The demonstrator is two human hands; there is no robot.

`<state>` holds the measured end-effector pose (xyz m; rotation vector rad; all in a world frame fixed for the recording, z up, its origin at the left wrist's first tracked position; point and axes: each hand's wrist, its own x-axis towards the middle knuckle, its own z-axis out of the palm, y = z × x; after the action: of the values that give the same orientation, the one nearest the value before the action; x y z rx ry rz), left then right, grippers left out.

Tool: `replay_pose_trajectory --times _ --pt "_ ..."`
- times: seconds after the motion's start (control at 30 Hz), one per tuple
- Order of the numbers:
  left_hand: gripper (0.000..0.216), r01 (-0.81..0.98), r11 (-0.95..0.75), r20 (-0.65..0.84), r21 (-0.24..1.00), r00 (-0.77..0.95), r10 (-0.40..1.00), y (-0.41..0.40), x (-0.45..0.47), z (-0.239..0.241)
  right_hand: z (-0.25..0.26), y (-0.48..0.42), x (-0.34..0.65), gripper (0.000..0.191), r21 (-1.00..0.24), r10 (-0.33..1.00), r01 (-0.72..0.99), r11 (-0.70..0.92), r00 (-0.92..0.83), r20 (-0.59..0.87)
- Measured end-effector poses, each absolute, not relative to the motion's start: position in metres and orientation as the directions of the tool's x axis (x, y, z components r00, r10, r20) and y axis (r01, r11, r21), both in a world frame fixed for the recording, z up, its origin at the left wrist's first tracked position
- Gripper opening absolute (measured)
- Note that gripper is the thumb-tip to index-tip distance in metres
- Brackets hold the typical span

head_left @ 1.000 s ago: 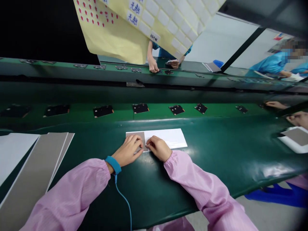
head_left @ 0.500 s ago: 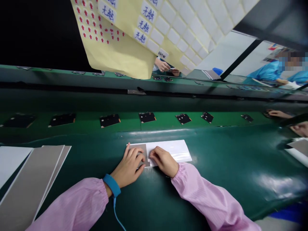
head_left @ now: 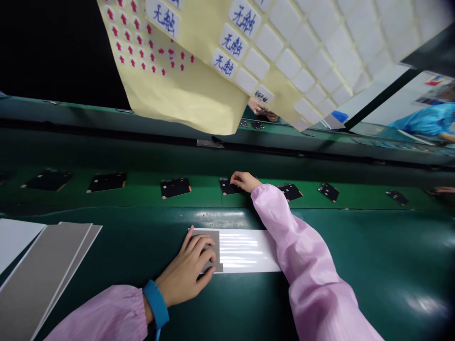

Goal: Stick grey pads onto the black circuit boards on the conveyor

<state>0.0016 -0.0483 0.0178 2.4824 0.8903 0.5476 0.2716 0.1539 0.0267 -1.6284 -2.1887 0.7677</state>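
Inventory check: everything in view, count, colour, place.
Flat boards: seven clear, black, on green strip; more at edges
Distant boards: several, dark, background
Working sheet: one, white and grey, on green worktop
Stacked sheets: three visible, grey and white, worktop left
Label sheets: two visible, yellow, top centre
Panel: one, black, top left
Co-worker's sleeve: one, blue, right
Co-workers' hands: several, bare, top centre and right edge
Wristband: one, blue, left wrist
Own sleeves: two, pink, both arms
Left hand: one, bare, on working sheet
Right hand: one, bare, at a board

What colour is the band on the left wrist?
The wristband is blue, seen best in the head view.
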Motion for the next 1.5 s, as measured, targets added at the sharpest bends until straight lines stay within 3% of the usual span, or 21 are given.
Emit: replay_pose_trajectory --times 0.33,0.5,0.6,0.77,1.07,1.17,1.23,1.3,1.4,1.5 --pt "0.005 0.502 -0.673 0.173 0.543 0.717 0.675 -0.048 0.002 0.018 0.023 0.157 0.289 0.005 -0.506 0.941 0.825 0.251 -0.33 -0.07" --pt "0.006 0.502 -0.693 0.194 0.518 0.72 0.666 -0.048 0.001 0.016 0.014 0.133 0.3 0.013 -0.472 0.951 0.826 0.309 -0.255 0.176" --pt "0.006 0.492 -0.707 0.229 0.507 0.714 0.661 -0.048 0.002 0.016 0.012 0.111 0.305 0.023 -0.324 0.899 0.844 0.427 -0.357 0.255" --pt "0.005 0.517 -0.694 0.244 0.501 0.685 0.686 -0.05 0.003 0.016 0.023 0.09 0.299 0.042 -0.002 0.902 0.903 0.43 -0.429 0.056" --pt "0.005 0.585 -0.654 0.31 0.48 0.584 0.75 -0.05 0.0 0.013 0.036 0.086 0.297 0.044 0.117 0.946 0.942 0.315 -0.302 -0.115" --pt "0.009 0.563 -0.69 0.316 0.455 0.622 0.716 -0.045 -0.005 0.014 0.044 0.079 0.292 0.039 0.081 0.97 0.97 0.228 -0.22 -0.101" --pt "0.009 0.545 -0.715 0.309 0.438 0.655 0.689 -0.041 -0.01 0.015 0.048 0.063 0.277 0.034 -0.003 0.975 0.976 0.218 -0.217 0.041" --pt "0.01 0.541 -0.72 0.306 0.434 0.663 0.683 -0.038 -0.014 0.014 0.048 0.036 0.253 0.027 -0.157 0.94 0.939 0.306 -0.271 0.208" --pt "0.011 0.549 -0.71 0.319 0.442 0.643 0.696 -0.035 -0.016 0.011 0.037 -0.013 0.213 0.017 -0.446 0.883 0.766 0.464 -0.443 0.157" --pt "0.012 0.549 -0.699 0.325 0.458 0.628 0.707 -0.035 -0.015 0.009 0.025 -0.046 0.188 0.013 -0.539 0.893 0.73 0.419 -0.437 0.102"
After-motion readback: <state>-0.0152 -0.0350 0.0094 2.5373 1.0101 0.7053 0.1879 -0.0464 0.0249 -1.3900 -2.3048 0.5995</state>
